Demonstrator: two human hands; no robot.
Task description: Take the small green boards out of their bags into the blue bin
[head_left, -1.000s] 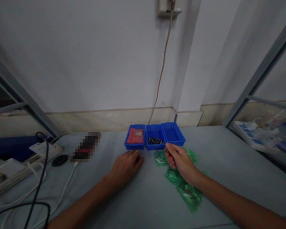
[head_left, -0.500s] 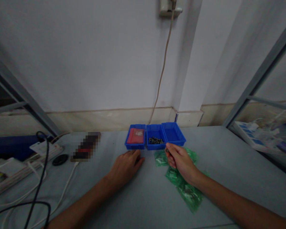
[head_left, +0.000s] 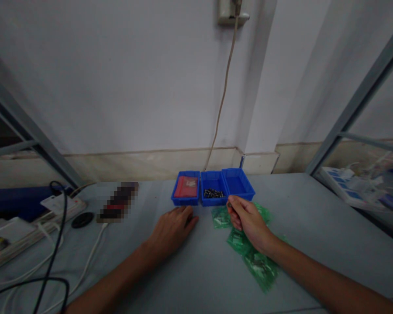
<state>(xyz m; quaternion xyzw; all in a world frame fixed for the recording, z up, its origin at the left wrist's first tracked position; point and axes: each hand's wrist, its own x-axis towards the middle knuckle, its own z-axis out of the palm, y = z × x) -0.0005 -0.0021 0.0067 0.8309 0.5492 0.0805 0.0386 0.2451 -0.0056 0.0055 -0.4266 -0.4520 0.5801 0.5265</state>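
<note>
My left hand [head_left: 172, 227] lies palm down on the grey table [head_left: 314, 218], fingers loosely stretched, just in front of the left blue bin [head_left: 185, 189] that holds a red packet. My right hand [head_left: 247, 218] is curled in a pinch on a small dark part I cannot make out, right in front of the middle blue bin [head_left: 213, 192], which holds several small dark metal parts. The right blue bin [head_left: 238, 183] looks empty. Green plastic bags [head_left: 257, 264] lie under and beside my right hand and wrist.
A power strip, white and black cables [head_left: 54, 253] and a small black disc [head_left: 81, 219] crowd the table's left side. A cord [head_left: 223, 91] hangs down the wall from a socket to behind the bins. Metal frame bars stand left and right; cluttered white trays [head_left: 353, 187] lie far right.
</note>
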